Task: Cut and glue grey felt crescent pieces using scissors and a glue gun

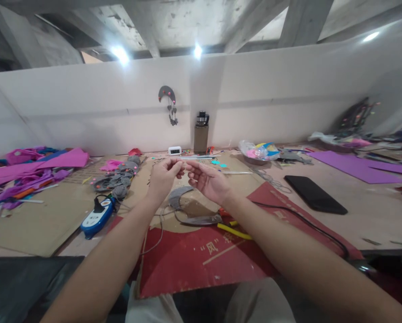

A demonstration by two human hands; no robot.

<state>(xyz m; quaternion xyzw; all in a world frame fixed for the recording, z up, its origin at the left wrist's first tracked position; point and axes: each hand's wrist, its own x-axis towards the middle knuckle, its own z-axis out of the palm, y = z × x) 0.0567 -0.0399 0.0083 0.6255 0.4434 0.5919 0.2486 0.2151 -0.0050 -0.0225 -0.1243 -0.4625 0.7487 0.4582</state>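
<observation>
My left hand [164, 178] and my right hand [210, 181] are raised over the work board, fingertips almost meeting. The left fingers are pinched together; whatever is between them is too small to make out. The thumb and fingers of the right hand also press together, and what they hold cannot be made out. Just below them lies a grey felt crescent [178, 196], with a thin grey cord [161, 224] looping to its left. Scissors [202, 220] rest under my right wrist, their handles partly hidden by it. A bent yellow strip [233, 231] lies beside them.
A red cardboard sheet [187, 264] covers the near edge. Left are a blue power strip [97, 217], grey felt pieces [120, 175] and pink scraps [35, 168]. A black phone [315, 194] and purple sheets [355, 166] lie right; a bottle [201, 137] stands behind.
</observation>
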